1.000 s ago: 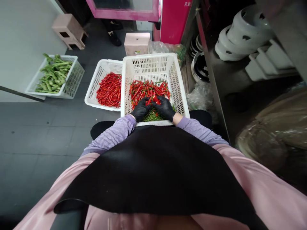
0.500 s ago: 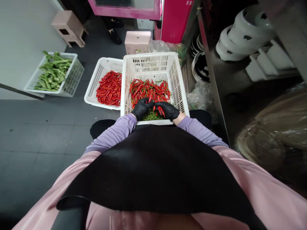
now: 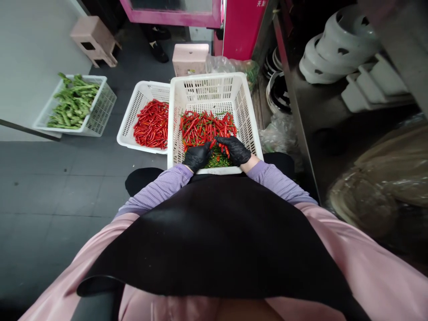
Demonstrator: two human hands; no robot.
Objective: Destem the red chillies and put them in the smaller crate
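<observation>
Both hands wear black gloves and meet over the near part of a deep white plastic basket [image 3: 214, 79]. My right hand [image 3: 236, 150] is curled around several red chili peppers [image 3: 226, 150], whose tips poke out below its fingers. My left hand [image 3: 197, 158] is closed, its fingertips at a red chili [image 3: 212, 143] between the two hands. Beyond them lies a heap of red chilies with green stems [image 3: 207, 125]. Below the hands, against the near wall, is a pile of loose green stems [image 3: 219, 162].
To the left, a shallower white basket [image 3: 126, 129] holds stemless red chilies [image 3: 152, 125]. A basket of green vegetables [image 3: 75, 104] stands by the wall. Pink stools [image 3: 190, 58] and a person's shoe [image 3: 158, 52] are behind. A metal shelf [image 3: 301, 120] runs along the right.
My left hand has drawn slightly down and left, away from the right, and a chili now shows between them. More of the green stems is uncovered. My right hand stays nearly in place.
</observation>
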